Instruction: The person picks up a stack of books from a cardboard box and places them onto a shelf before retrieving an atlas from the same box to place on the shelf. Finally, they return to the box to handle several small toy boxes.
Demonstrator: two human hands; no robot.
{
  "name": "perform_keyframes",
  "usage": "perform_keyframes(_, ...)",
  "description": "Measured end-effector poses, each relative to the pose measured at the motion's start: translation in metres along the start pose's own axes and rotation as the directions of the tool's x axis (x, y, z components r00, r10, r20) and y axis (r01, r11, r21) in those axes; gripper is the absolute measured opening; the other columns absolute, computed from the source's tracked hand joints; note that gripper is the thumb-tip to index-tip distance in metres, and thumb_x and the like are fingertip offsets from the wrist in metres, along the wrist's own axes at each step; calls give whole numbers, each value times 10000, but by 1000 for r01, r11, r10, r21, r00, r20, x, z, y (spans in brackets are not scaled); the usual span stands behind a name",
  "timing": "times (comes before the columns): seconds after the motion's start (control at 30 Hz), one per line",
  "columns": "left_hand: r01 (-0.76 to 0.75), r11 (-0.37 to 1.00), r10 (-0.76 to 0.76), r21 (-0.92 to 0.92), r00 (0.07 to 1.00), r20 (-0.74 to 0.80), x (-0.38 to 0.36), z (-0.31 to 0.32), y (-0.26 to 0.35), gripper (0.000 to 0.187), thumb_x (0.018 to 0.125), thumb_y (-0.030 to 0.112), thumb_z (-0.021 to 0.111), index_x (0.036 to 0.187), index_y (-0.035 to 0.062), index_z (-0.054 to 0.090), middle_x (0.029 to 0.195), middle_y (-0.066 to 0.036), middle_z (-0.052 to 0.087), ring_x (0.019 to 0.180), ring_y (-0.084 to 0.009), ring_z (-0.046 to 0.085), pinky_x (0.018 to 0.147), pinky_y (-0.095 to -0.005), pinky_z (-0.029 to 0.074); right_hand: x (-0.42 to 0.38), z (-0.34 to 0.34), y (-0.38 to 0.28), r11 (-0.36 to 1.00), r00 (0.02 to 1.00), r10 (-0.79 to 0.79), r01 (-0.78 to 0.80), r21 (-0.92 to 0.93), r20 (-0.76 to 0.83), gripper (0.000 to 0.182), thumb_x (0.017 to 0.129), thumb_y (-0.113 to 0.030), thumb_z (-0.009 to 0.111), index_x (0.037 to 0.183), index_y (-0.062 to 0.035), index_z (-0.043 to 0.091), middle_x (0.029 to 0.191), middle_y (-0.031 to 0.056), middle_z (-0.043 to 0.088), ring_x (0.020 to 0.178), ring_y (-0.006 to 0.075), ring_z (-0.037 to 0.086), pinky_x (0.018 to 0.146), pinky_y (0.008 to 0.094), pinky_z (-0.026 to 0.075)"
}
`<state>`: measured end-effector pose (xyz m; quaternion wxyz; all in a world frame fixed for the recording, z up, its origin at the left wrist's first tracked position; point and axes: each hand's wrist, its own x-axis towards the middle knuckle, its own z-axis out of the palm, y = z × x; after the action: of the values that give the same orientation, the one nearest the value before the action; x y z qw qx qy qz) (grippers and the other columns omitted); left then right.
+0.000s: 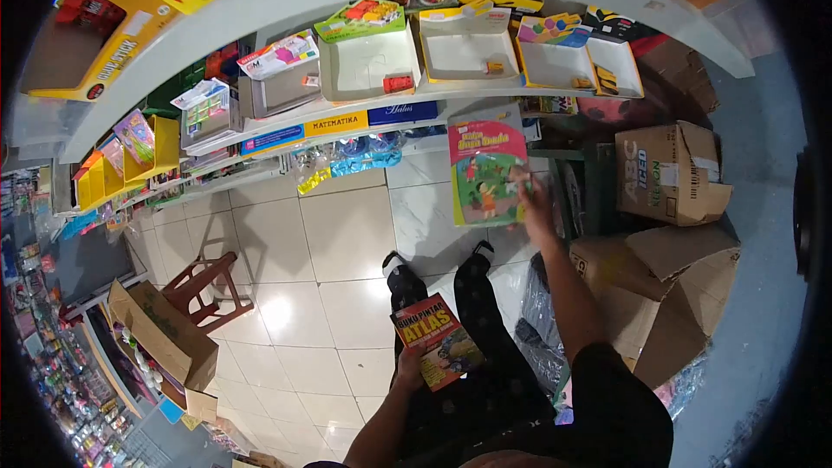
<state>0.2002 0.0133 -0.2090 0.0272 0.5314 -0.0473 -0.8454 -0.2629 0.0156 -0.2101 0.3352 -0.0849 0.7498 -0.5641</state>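
Observation:
In my left hand (409,369), low in front of my legs, is a red and yellow atlas book (444,345), gripped by its lower left edge with the cover facing up. My right hand (532,204) reaches forward, closed on the right edge of a pink and green children's book (484,165) with cartoon figures on its cover. The top of that book overlaps the front of the shelf (347,113) in this view. Just beyond it are open display boxes, among them a white one (364,61) with a small red item (398,83) inside.
Cardboard boxes (667,173) are stacked at the right, one open below. A brown stool (204,290) and an open carton (165,338) stand on the tiled floor (347,234) at the left. Yellow trays (130,160) and blue plastic packs (364,152) are by the shelf.

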Motion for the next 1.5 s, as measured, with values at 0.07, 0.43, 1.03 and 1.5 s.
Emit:
perform_keyframes(0.07,24,1000,-24,-4,999,-37,3,-5,-3,283,961,156,541,1218,47,500,1168,-139,610,990,-282,646,839,-439,564,16,-8,-10,997,997,71,-72,37,31,570,932,-482,560,1354,-107,483,827,10,520,683,101,544,446,279,515)
perform_keyframes(0.43,11,996,-12,-93,1000,-3,2,10,11,515,907,252,607,1320,30,394,1225,-190,565,1060,-340,615,855,-503,555,48,-24,-7,923,989,87,-125,365,119,554,905,-419,631,1335,-107,474,886,10,553,644,109,599,376,291,481)
perform_keyframes(1.03,19,999,-21,-41,999,-36,-2,21,13,390,940,164,529,1294,46,416,1202,-172,576,1047,-326,620,891,-487,538,96,82,41,789,878,422,-234,568,-224,692,864,-32,638,1409,-138,225,1185,162,516,1026,302,595,843,414,558)
perform_keyframes(1.5,44,999,-42,21,994,-97,-4,24,13,412,927,174,543,1304,73,410,1206,-152,578,1062,-319,614,900,-484,532,150,105,39,995,964,99,-88,57,-246,705,814,-105,684,1412,-142,313,1295,163,437,1157,339,509,933,468,472)
